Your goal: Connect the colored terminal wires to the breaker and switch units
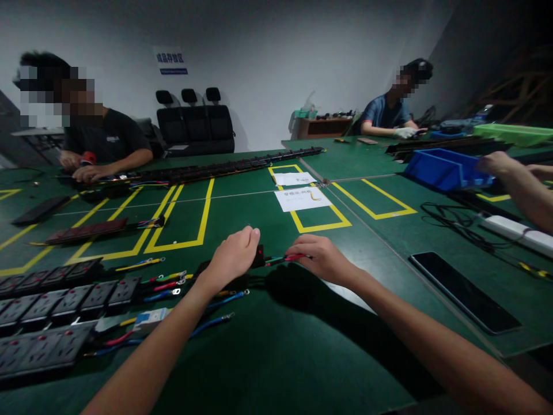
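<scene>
My left hand (233,253) is closed around a black part (259,257), mostly hidden behind the fingers, so its kind does not show. Red and green wires (279,259) run out of its right end. My right hand (322,256) pinches these wires near their far ends, level with the left. Left of my left forearm lie black socket strips (69,302) in rows, with coloured wires ending in metal ring terminals (175,292). A small white-and-blue box (151,320) sits among those wires.
A phone (464,291) lies at right, near black cables (453,227) and a white power strip (518,235). Another person's hand (499,164) touches a blue bin (440,168). Paper sheets (302,199) lie ahead. Two co-workers sit across the green table (242,213).
</scene>
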Motion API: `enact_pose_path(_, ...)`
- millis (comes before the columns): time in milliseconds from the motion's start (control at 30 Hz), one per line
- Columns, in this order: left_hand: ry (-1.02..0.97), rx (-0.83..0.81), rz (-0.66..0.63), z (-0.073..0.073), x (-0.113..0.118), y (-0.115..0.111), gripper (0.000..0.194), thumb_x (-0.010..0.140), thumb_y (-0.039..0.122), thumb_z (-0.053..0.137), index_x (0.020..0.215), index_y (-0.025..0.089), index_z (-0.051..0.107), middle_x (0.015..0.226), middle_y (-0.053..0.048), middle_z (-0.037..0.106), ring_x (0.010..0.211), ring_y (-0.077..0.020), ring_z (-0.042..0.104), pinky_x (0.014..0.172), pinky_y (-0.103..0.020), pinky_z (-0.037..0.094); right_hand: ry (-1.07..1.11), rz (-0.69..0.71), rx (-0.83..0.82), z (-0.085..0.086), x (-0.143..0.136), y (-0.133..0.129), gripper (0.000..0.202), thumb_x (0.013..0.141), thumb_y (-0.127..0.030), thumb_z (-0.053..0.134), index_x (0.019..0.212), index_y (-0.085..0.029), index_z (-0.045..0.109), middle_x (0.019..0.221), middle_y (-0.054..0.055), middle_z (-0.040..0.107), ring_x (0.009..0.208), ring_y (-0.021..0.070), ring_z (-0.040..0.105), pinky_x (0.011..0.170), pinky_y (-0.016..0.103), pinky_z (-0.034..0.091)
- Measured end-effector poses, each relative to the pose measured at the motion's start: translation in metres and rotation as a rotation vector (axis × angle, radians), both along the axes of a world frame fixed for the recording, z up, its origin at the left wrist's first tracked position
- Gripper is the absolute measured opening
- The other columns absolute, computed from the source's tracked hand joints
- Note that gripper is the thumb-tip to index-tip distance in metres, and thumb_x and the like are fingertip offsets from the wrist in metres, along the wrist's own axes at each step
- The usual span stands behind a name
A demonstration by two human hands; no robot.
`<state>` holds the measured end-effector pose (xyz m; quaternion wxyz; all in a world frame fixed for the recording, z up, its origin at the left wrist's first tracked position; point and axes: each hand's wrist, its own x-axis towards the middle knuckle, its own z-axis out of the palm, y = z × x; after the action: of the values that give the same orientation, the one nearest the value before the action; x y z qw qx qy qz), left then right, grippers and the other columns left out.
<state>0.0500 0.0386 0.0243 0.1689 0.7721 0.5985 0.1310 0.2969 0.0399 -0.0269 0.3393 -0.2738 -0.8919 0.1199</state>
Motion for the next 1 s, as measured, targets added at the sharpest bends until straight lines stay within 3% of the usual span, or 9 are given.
enact_pose_path(167,0.011,-0.042,-0.107,0.000,-0.002,0.000,0.055,0.103,0.063,0.020,0.100,0.022,0.058,0.102,-0.009,0.071,0.088,-0.0253,0.066,0.071,-0.037,0.045,0.034,-0.033,-0.163,-0.009,0.002,0.010,0.019,0.095,-0.014,0.059,0.092,-0.020,0.077,0.085,0.005,0.074,0.079,0.0176,0.068,0.072,0.028,0.050)
enact_pose_path(267,0.101,-0.069,-0.250,0.001,-0.008,-0.001,0.059,0.093,0.074,0.040,0.120,0.024,0.058,0.117,-0.009,0.069,0.098,-0.0287,0.066,0.077,-0.039,0.049,0.044,-0.068,-0.269,-0.011,0.003,0.014,0.015,0.094,-0.021,0.063,0.089,-0.019,0.078,0.082,0.005,0.075,0.075,0.0178,0.068,0.070,0.028,0.048)
enact_pose_path(367,0.209,-0.020,-0.368,-0.003,-0.014,0.001,0.056,0.084,0.060,0.064,0.127,0.026,0.055,0.121,-0.007,0.067,0.103,-0.0295,0.065,0.079,-0.039,0.050,0.046,-0.087,-0.383,-0.012,0.005,0.017,0.016,0.092,-0.027,0.065,0.088,-0.018,0.078,0.079,0.005,0.075,0.072,0.0175,0.066,0.067,0.028,0.047)
enact_pose_path(467,0.247,0.055,-0.355,-0.007,-0.017,0.003,0.041,0.087,0.040,0.063,0.124,0.025,0.053,0.119,-0.007,0.067,0.103,-0.0274,0.065,0.078,-0.037,0.051,0.053,-0.077,-0.466,-0.011,0.009,0.019,0.019,0.092,-0.031,0.066,0.090,-0.017,0.078,0.079,0.005,0.075,0.070,0.0167,0.065,0.064,0.027,0.045)
enact_pose_path(600,0.246,0.116,-0.322,-0.007,-0.016,0.001,0.033,0.089,0.037,0.060,0.119,0.024,0.053,0.116,-0.007,0.068,0.100,-0.0267,0.066,0.075,-0.035,0.052,0.058,-0.070,-0.519,-0.006,0.012,0.017,0.025,0.092,-0.038,0.066,0.090,-0.015,0.077,0.075,0.004,0.072,0.064,0.0146,0.062,0.057,0.025,0.043)
enact_pose_path(700,0.261,0.139,-0.329,-0.004,-0.015,-0.001,0.031,0.091,0.034,0.059,0.120,0.025,0.056,0.111,-0.006,0.070,0.098,-0.0274,0.067,0.075,-0.035,0.052,0.003,-0.102,-0.400,0.000,0.013,0.011,0.023,0.094,-0.037,0.065,0.094,-0.017,0.076,0.078,0.003,0.073,0.066,0.0147,0.063,0.060,0.026,0.044)
enact_pose_path(867,0.277,0.165,-0.326,-0.001,-0.013,-0.005,0.048,0.090,0.036,0.061,0.138,0.029,0.058,0.120,-0.010,0.066,0.101,-0.0281,0.067,0.079,-0.037,0.053,-0.179,-0.169,0.027,0.004,0.010,0.000,0.017,0.096,-0.028,0.064,0.107,-0.019,0.074,0.095,0.008,0.074,0.087,0.0207,0.066,0.077,0.035,0.048)
enact_pose_path(1000,0.287,0.140,-0.335,0.006,-0.012,-0.008,0.056,0.088,0.039,0.063,0.143,0.028,0.057,0.121,-0.010,0.067,0.099,-0.0296,0.068,0.080,-0.037,0.053,-0.201,-0.145,0.132,0.004,0.008,-0.004,0.019,0.099,-0.026,0.061,0.112,-0.017,0.072,0.095,0.008,0.073,0.089,0.0218,0.065,0.080,0.037,0.048)
